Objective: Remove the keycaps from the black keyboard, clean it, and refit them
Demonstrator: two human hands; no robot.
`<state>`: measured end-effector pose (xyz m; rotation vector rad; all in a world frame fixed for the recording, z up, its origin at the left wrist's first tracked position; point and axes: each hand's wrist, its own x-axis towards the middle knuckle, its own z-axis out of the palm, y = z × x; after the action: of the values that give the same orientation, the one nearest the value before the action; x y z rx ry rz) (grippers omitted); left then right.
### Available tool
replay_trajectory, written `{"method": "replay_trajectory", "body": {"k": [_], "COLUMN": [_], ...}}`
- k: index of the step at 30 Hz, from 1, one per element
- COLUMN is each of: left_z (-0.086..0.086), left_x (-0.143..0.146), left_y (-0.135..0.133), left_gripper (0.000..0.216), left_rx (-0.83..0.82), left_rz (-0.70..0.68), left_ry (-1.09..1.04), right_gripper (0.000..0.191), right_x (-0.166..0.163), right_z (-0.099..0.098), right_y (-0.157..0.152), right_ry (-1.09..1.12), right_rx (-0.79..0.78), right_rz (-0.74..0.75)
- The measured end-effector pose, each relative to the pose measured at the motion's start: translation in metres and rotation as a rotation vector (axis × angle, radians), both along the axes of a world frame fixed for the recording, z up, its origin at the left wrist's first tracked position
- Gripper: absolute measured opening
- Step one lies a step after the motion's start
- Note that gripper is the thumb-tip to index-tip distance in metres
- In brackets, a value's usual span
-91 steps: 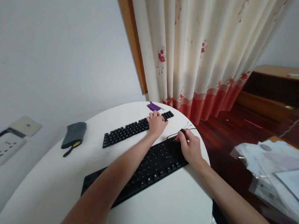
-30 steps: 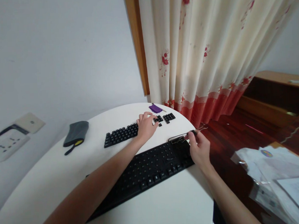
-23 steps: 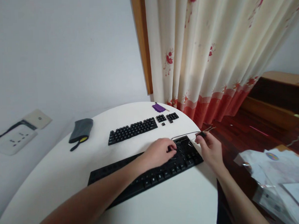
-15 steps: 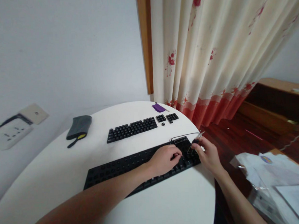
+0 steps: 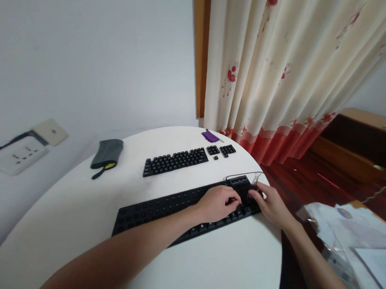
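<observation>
A black keyboard (image 5: 141,215) lies aslant on the white round table, with many of its keycaps off on the left part. My left hand (image 5: 216,203) rests over its right half, fingers curled together near the keys; whatever they pinch is hidden. At the keyboard's right end, my right hand (image 5: 267,201) is closed on a wire keycap puller (image 5: 253,187) with a dark handle, wire ends sticking up and the tool low over the number pad. Behind the keyboard, removed keycaps (image 5: 176,161) stand in rows, with smaller groups of keycaps (image 5: 213,150) to their right.
A grey pouch (image 5: 107,154) lies on the table (image 5: 89,251) at the back left. A purple cloth (image 5: 209,136) is near the far edge. The keyboard cable (image 5: 242,174) runs along the right rim. Plastic bags and papers (image 5: 350,231) sit beyond the table's right side.
The view has shifted slightly, so the table things sit a little farther right and higher. My right hand has tipped the keycap puller and lowered it toward the keys; my left hand stays in place.
</observation>
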<state>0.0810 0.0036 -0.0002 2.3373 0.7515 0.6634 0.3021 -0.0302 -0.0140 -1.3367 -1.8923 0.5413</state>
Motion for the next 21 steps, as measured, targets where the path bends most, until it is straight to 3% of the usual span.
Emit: {"method": "replay_trajectory", "body": {"k": [9,14,21], "left_z": [-0.003,-0.008,-0.004], "left_x": [0.0,0.001,0.001], "left_y": [0.001,0.004,0.007], "left_gripper": [0.011,0.043,0.015], "left_rx": [-0.106,-0.302,-0.33], "left_rz": [0.052,0.146,0.223], "left_ry": [-0.052,-0.218,-0.338], "right_gripper": [0.033,0.03,0.022], "right_x": [-0.015,-0.031,-0.055], "right_z": [-0.004,0.008,0.007], "right_y": [0.01,0.011,0.008], "right_ry": [0.043,0.141,0.23], "right_rx": [0.006,0.103,0.192], "right_rz": [-0.192,-0.208,-0.244]}}
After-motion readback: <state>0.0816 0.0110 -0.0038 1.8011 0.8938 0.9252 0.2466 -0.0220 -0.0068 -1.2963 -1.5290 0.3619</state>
